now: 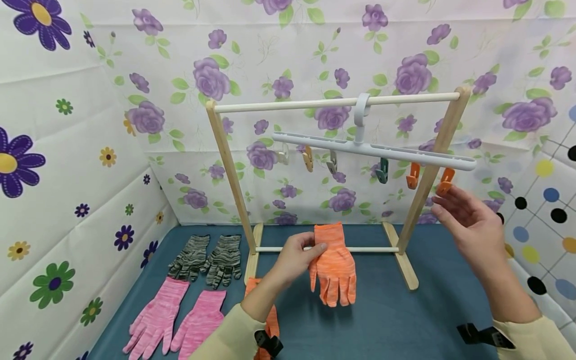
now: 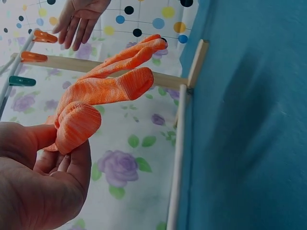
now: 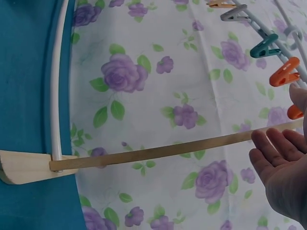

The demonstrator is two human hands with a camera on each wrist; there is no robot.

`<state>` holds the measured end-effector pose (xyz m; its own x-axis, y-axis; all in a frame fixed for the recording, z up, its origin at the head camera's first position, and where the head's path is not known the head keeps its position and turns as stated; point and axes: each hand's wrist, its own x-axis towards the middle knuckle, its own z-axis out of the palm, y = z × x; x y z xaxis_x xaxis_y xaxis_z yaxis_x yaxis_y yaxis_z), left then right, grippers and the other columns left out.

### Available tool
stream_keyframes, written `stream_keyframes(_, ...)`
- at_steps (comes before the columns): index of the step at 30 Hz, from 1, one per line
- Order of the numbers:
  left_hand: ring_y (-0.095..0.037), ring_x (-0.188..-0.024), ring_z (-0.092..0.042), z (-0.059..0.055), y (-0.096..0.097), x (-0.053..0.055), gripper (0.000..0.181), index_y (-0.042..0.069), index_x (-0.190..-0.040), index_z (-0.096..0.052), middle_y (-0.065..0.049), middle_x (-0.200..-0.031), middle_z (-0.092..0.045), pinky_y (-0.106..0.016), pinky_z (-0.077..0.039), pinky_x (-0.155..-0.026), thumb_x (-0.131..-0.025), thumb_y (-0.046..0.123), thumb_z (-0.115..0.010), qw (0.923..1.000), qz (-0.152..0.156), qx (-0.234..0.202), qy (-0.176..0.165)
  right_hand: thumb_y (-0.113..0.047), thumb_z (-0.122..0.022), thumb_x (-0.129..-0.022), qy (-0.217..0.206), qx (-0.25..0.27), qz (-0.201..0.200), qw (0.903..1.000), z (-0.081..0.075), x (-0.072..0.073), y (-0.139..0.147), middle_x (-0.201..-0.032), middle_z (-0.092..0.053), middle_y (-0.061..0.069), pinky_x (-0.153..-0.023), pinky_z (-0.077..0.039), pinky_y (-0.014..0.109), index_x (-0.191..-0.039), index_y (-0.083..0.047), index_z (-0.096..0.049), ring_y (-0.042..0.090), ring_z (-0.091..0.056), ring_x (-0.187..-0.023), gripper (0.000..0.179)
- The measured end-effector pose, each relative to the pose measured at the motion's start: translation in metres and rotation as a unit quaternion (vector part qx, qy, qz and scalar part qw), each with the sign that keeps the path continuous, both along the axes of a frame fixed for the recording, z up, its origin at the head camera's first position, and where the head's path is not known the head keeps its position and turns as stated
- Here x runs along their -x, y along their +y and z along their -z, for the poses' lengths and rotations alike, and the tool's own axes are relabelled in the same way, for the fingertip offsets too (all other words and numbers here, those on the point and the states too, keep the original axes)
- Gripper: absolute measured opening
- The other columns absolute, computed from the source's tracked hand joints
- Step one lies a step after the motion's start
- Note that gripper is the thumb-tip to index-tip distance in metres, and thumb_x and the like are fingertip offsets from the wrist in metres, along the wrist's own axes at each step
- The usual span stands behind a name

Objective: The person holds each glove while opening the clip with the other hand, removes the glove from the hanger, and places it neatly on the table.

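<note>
My left hand [image 1: 291,258] pinches an orange knit glove [image 1: 335,270] at the side of its cuff, thumb in front. The glove hangs fingers down above the table, before the wooden rack. Up at the right, my right hand [image 1: 480,227] is raised with loosely bent fingers, its fingertips right at the outermost orange clip [image 1: 445,181]. That clip hangs from the white hanger [image 1: 391,151], hooked on the rack's top bar [image 1: 292,105]. Beside it on the hanger are another orange clip [image 3: 285,72] and a green clip [image 3: 265,46].
On the left of the blue table lie two pink gloves [image 1: 157,312] and two grey-black gloves [image 1: 225,257]. A second orange glove [image 1: 272,325] is partly hidden under my left forearm. The rack's wooden post [image 1: 432,185] stands close to my right hand. Flowered cloth walls surround the table.
</note>
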<state>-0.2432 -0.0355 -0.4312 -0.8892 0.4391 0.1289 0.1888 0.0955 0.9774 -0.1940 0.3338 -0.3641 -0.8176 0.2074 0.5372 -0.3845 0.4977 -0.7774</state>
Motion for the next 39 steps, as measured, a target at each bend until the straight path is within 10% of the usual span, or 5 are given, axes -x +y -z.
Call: stream_keyframes(39, -0.019, -0.071, -0.052, 0.062, -0.047, -0.029, 0.013, 0.006, -0.099, -0.07, -0.005, -0.084, -0.062, -0.034, -0.044, -0.065, -0.106, 0.017, -0.069, 0.9907, -0.021, 0.114, -0.071, -0.031, -0.081, -0.098, -0.057, -0.085, 0.048, 0.9936, 0.054, -0.024, -0.003, -0.151, -0.058, 0.014, -0.099, -0.035, 0.002, -0.163, -0.027, -0.045, -0.008, -0.053, -0.128, 0.074)
